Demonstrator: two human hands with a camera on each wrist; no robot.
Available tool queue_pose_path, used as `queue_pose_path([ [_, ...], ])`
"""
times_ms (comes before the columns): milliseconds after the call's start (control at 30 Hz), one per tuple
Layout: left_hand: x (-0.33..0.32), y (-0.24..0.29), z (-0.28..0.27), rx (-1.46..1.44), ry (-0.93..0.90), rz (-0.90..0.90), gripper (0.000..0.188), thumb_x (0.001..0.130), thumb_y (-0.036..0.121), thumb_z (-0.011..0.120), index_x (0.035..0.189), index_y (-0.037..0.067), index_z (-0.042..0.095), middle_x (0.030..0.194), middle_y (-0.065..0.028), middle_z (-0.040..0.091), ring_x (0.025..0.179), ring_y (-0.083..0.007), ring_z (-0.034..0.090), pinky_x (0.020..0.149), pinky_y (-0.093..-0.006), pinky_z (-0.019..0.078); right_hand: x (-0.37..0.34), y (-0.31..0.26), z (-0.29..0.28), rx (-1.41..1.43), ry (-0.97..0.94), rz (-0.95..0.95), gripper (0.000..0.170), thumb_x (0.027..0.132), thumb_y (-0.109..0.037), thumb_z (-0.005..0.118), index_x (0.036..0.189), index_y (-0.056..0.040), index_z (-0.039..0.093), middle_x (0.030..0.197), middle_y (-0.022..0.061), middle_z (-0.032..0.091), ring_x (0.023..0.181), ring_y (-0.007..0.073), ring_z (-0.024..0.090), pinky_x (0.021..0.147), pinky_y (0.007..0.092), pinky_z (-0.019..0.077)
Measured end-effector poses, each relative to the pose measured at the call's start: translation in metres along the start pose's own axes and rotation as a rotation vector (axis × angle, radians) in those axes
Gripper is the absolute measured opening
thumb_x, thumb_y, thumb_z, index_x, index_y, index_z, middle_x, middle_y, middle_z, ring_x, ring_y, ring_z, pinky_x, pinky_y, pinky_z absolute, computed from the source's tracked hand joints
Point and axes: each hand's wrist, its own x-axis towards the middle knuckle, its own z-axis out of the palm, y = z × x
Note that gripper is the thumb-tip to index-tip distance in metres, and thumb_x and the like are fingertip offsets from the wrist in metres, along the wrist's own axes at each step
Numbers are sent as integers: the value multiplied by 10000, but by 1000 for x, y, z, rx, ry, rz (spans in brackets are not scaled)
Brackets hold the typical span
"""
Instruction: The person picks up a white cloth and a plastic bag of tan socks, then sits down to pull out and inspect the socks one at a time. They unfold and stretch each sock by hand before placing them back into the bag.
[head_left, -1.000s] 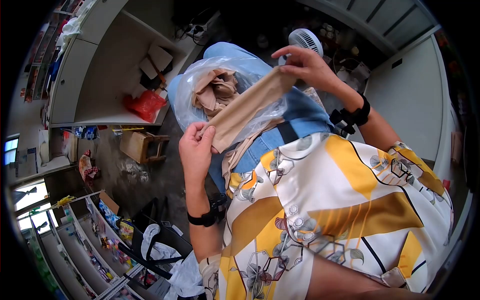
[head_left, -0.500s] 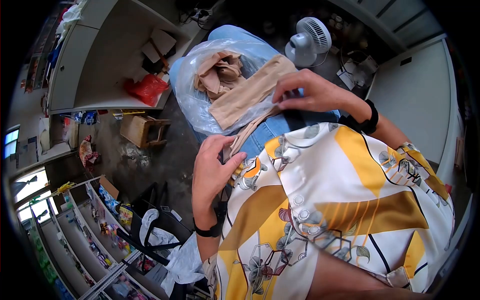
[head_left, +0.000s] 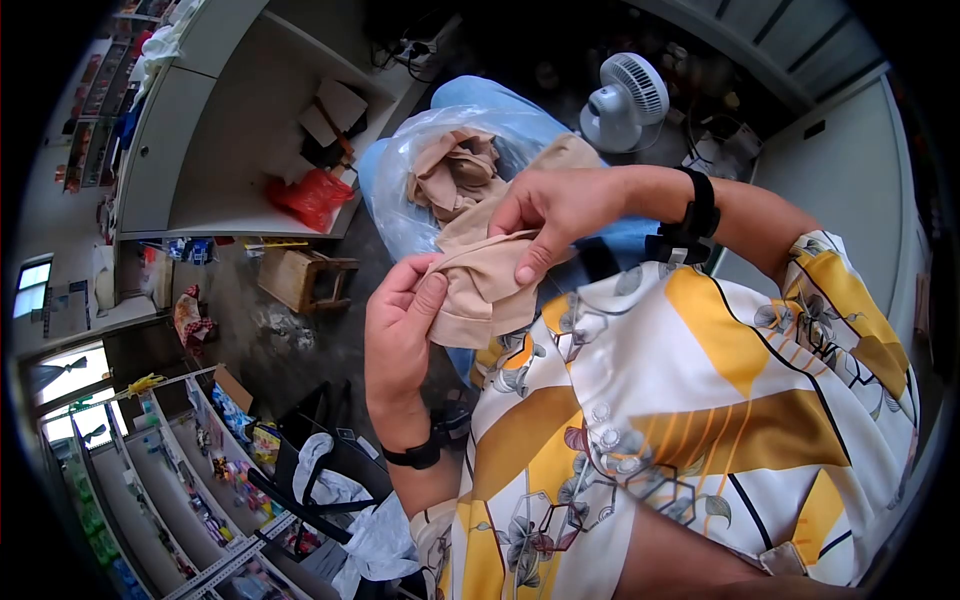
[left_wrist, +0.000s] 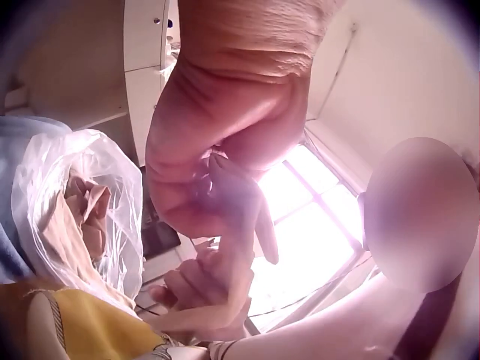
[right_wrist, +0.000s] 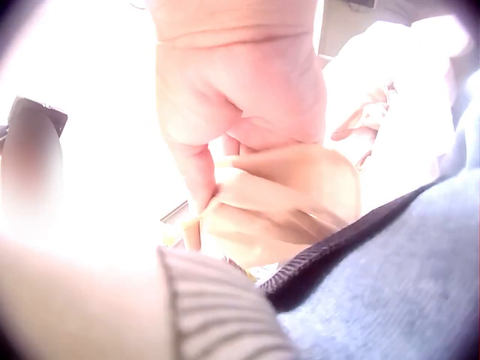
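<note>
Over the lap, both hands hold a soft beige cloth, creased and partly folded. My left hand pinches its left edge between thumb and fingers. At its upper right, my right hand pinches the fabric with the thumb on top. The right wrist view shows the same cloth hanging below that hand. Just behind, a clear plastic bag rests on the thighs, with bunched beige cloths inside. A flat beige strip lies across the bag, partly hidden by the right hand.
A white fan stands beyond the knees. To the left are an open cabinet with a red plastic bag and a small wooden stool on the floor. Shelves with small goods fill the lower left.
The strip stretched between both hands a second ago was laid flat on the bag. Both hands then came to loose cloth at the lap and now hold that piece up.
</note>
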Motion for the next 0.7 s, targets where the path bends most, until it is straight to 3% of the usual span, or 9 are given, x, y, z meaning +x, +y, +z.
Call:
queue_pose_path([
  [100, 2, 0, -7, 11, 63, 11, 316, 967, 127, 613, 1215, -56, 544, 983, -60, 669, 868, -90, 635, 798, -215, 505, -8, 2, -9, 203, 82, 112, 335, 862, -248, 756, 1070, 6, 689, 937, 5, 698, 812, 64, 629, 748, 210, 508],
  [200, 2, -9, -21, -54, 16, 25, 329, 943, 97, 641, 1216, -60, 543, 979, -68, 668, 867, -91, 631, 811, -211, 502, -16, 0, -5, 402, 192, 68, 289, 916, -245, 694, 1073, -2, 691, 956, 17, 698, 830, 51, 631, 740, 191, 514],
  [300, 5, -9, -9, -44, 90, 47, 329, 916, 90, 677, 1187, -51, 552, 972, -57, 656, 879, -99, 628, 790, -206, 489, -21, 4, -4, 428, 271, 50, 283, 950, -247, 644, 1086, 0, 677, 980, 48, 697, 856, 77, 655, 714, 208, 548],
  [400, 11, -8, -10, 54, 75, 112, 297, 907, 91, 691, 1149, -42, 580, 987, -51, 651, 871, -85, 610, 785, -201, 484, -26, 6, -3, 610, 216, 38, 298, 955, -262, 635, 1080, 7, 658, 991, 70, 692, 845, 114, 675, 673, 238, 576],
  [500, 15, -6, -8, 141, 120, 155, 269, 890, 79, 711, 1110, -34, 604, 997, -47, 646, 859, -76, 593, 783, -196, 479, -30, 5, -8, 593, 79, 50, 298, 957, -274, 629, 1065, 4, 645, 934, 54, 685, 822, 133, 686, 659, 279, 599],
  [600, 17, -10, -17, 358, 227, 203, 274, 867, 57, 730, 1100, -27, 613, 993, -44, 644, 873, -77, 593, 800, -201, 479, -29, 7, -2, 278, 310, 240, 291, 975, -281, 605, 936, 4, 650, 762, 26, 638, 731, 102, 654, 629, 226, 560],
  [700, 12, 3, -20, 312, 265, 292, 303, 850, 35, 740, 1115, -29, 608, 1003, -46, 643, 895, -91, 601, 823, -218, 484, -28, 9, -11, 31, 306, 129, 321, 931, -336, 662, 1016, -27, 667, 779, -7, 629, 678, 77, 599, 614, 208, 506],
])
